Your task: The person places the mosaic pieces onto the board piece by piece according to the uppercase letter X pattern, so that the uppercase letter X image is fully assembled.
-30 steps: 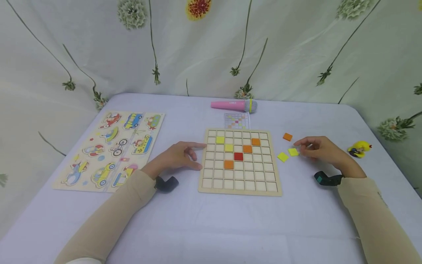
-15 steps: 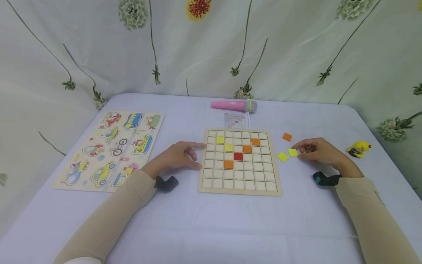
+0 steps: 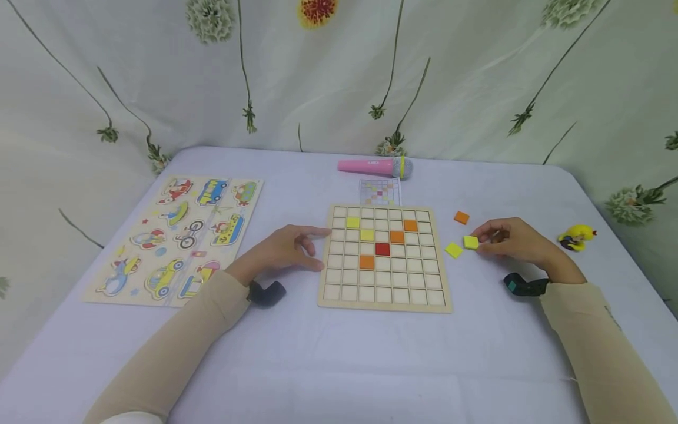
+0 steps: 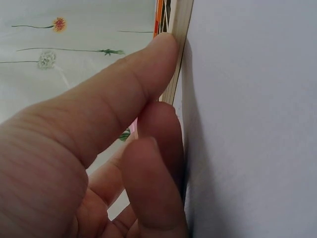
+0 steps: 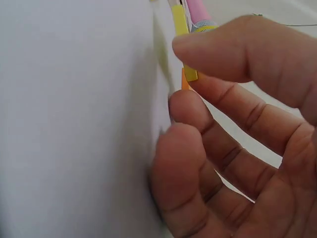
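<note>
My right hand [image 3: 511, 240] pinches a yellow square tile [image 3: 470, 242] between thumb and fingers, right of the wooden grid board [image 3: 384, 299]. In the right wrist view the thumb lies across that yellow tile [image 5: 190, 71], which is tipped up at its near edge. A second yellow tile [image 3: 453, 250] and an orange tile [image 3: 461, 217] lie close by on the table. At the board's left edge, my left hand [image 3: 283, 250] rests with its index finger and thumb touching the frame. On the board sit a red tile [image 3: 382, 249] and several yellow and orange ones.
Behind the board lie a small pattern card [image 3: 380, 192] and a pink toy microphone [image 3: 369, 167]. A vehicle picture puzzle [image 3: 175, 241] is at the left, partly under my left forearm. A yellow-headed figurine [image 3: 577, 237] lies beyond my right hand.
My right fingers have closed in on the nearer yellow tile and now hold it, slightly raised. The left hand stays at the board's edge.
</note>
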The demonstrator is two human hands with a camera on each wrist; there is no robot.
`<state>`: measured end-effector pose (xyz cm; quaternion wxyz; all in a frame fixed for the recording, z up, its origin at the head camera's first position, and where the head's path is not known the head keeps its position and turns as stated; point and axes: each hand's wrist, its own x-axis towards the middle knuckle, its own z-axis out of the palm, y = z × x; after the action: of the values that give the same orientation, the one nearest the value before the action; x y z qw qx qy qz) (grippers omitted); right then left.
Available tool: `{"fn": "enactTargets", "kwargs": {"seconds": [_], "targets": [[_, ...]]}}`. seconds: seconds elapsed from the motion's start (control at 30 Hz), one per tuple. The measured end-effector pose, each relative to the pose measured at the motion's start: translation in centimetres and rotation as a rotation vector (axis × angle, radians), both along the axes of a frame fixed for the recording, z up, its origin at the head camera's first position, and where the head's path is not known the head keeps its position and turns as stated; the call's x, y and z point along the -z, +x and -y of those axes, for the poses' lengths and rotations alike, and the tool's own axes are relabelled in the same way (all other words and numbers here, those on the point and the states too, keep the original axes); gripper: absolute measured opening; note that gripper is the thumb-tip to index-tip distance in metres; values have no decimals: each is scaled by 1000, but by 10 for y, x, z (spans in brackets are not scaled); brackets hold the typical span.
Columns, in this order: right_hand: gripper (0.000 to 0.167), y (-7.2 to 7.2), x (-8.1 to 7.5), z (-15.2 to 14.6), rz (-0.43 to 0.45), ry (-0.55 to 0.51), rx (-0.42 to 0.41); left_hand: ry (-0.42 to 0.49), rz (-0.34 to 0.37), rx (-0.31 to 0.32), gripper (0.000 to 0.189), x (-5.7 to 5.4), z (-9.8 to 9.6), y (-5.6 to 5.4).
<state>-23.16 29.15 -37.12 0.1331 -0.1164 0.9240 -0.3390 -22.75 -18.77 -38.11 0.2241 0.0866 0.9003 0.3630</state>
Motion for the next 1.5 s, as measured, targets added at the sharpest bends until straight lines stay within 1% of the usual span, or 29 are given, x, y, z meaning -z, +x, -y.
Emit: {"fn": "enactTargets", "kwargs": {"seconds": [0.27,0.37,0.5,0.67,1.07,1.23,1.5], "targets": [[35,2,-7,6,-59,-14,-58,1,-4,3,83,0,0,0],[35,4,-10,11,-77,-14,-65,17,-1,-2,82,0,0,1],[34,7,-14,19,-76,-9,-61,28,6,-13,82,0,0,1],[33,10,-17,28,-84,5,-75,18,12,-21,82,2,0,1],[33,16,-20,48,-117,-8,-130,16,9,-16,82,1,0,2],[30,16,-19,56,-125,-9,-165,21,13,-18,82,1,0,1],[22,17,-16,69,-123,-41,-227,22,12,-18,82,0,0,1]]}}
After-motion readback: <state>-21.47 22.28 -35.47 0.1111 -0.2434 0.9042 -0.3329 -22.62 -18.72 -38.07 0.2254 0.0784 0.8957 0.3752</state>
